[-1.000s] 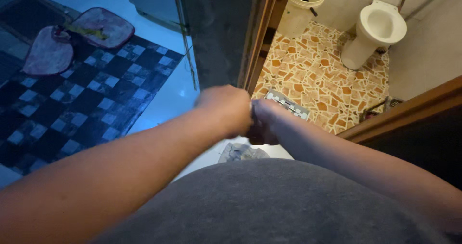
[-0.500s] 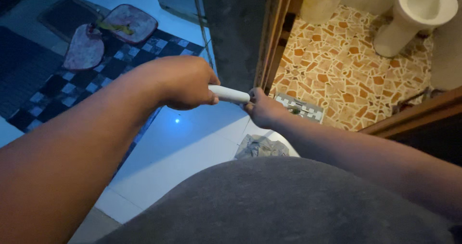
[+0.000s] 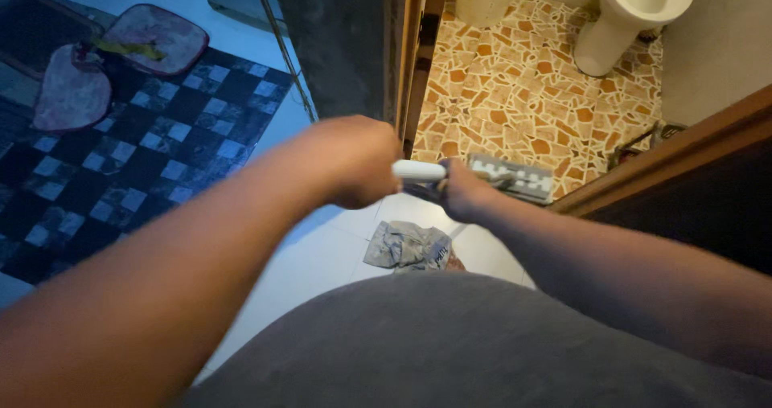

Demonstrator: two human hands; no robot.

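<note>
While both grip white tube (image 3: 419, 171), left hand (image 3: 359, 163), right hand (image 3: 464, 192), close together.

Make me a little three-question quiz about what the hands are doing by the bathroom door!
1. True or false: both hands touch the white handle.
2. What lies crumpled on the floor below the hands? A) a grey cloth B) a red ball C) a green shoe
3. Fill in: in the tiled room stands a white ____.

Key:
1. True. The left hand grips one end and the right hand closes at the other.
2. A, the cloth.
3. Toilet.
</note>
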